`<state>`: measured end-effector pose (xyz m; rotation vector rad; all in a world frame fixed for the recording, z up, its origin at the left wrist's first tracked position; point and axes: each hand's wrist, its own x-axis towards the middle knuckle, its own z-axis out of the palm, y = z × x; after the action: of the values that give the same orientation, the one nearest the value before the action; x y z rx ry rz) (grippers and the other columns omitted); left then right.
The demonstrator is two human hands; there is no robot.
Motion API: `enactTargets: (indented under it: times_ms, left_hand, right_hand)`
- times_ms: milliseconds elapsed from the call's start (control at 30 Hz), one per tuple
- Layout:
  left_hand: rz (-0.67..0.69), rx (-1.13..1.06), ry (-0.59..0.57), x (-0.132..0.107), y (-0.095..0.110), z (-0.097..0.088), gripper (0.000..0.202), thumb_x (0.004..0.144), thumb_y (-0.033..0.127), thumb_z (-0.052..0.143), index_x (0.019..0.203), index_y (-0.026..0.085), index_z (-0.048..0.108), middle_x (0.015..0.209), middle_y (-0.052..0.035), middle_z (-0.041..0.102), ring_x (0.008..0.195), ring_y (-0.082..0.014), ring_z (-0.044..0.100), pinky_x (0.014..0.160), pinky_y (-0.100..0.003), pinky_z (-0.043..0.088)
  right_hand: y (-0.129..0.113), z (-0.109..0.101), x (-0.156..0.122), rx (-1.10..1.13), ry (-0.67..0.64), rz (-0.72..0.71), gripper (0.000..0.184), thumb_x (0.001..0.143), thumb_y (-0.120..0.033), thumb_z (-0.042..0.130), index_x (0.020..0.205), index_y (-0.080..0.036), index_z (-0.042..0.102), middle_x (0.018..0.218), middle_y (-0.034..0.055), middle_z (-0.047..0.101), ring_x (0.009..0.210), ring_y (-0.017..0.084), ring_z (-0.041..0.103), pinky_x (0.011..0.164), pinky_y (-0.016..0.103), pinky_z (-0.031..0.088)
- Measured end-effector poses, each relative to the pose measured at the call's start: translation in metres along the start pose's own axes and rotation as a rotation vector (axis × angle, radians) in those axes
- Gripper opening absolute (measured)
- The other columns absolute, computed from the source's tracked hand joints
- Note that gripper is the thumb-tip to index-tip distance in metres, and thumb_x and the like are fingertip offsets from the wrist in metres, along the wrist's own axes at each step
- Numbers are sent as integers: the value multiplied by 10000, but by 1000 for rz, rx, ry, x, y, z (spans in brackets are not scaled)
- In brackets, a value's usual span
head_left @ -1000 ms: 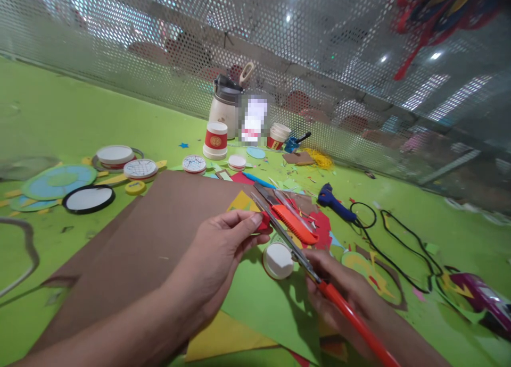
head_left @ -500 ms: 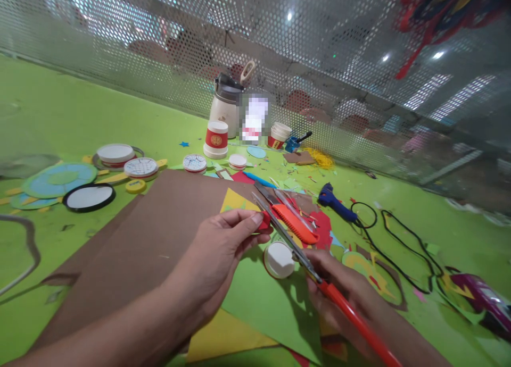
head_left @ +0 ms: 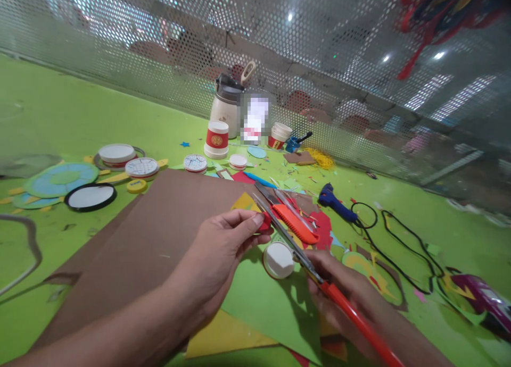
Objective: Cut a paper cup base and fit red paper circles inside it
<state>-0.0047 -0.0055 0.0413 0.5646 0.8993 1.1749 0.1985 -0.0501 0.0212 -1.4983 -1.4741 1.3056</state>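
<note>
My left hand [head_left: 229,239] pinches a small piece of red paper [head_left: 264,223] between thumb and fingers. In my right hand [head_left: 343,284] is a pair of scissors [head_left: 293,244] with red handles, its blades pointing up and left alongside the red paper. Whether the blades touch the paper I cannot tell. Below them a round white lid [head_left: 279,260] rests on green paper [head_left: 265,308]. Just beyond the blades lies an orange utility knife [head_left: 297,224]. A bit of yellow paper [head_left: 242,201] shows behind my left fingers.
Brown cardboard [head_left: 159,223] lies under my left arm. A blue glue gun [head_left: 337,203] with a black cord is on the right. Farther back stand a red-and-white paper cup [head_left: 216,141] and a thermos jug [head_left: 224,106]. A black-rimmed disc [head_left: 91,197] lies left.
Both hands stay nearly where they were, with the scissors and red paper held. Less of the yellow paper behind my left fingers shows now, and it appears farther right.
</note>
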Motion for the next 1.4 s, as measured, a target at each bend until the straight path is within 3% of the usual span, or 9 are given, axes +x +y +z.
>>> enactTargets:
  times_ms: [233,433,633,967,1167,1400]
  left_hand:
    - [-10,2,12,-1,0,2,103,730,193,745,688,109,703,754,-36,666,727,-115,600,770,-243,526]
    - [-10,-3,9,0,-1,2,106,709,202,760,693,109,713,762,-43,674,734,-121,601,765,-244,527]
    - [-6,-6,10,1,-1,2,94,710,194,759,690,114,716,751,-37,676,711,-112,603,760,-234,520]
    - [-11,-8,-11,1,-1,0,99,731,198,753,706,112,711,755,-35,676,719,-110,607,769,-234,516]
    - [-12,5,-16,2,-2,0,98,741,196,744,730,104,713,771,-47,689,727,-115,610,762,-232,518]
    - [-20,9,-3,3,-2,0,97,748,190,736,732,101,705,763,-46,684,720,-111,607,765,-231,510]
  right_hand:
    - [4,-4,0,-169,18,-114,348,739,-180,660,1082,-233,684,623,-17,504,760,213,597,660,266,494]
    - [12,-7,5,-20,-25,-20,289,736,-233,677,1022,-257,707,617,-12,552,675,196,595,578,256,494]
    - [9,-4,2,-100,28,-53,333,734,-190,669,1060,-252,696,601,-14,542,776,235,617,659,287,500]
    - [-1,-5,-1,-21,-19,7,321,760,-232,670,1079,-257,703,619,-7,556,665,210,593,600,282,484]
    - [2,-9,0,-3,-11,-23,253,790,-245,652,1035,-248,712,685,6,595,657,191,585,600,270,486]
    - [11,-11,0,-87,-48,-115,295,813,-228,637,1102,-258,689,649,5,581,634,196,576,576,278,469]
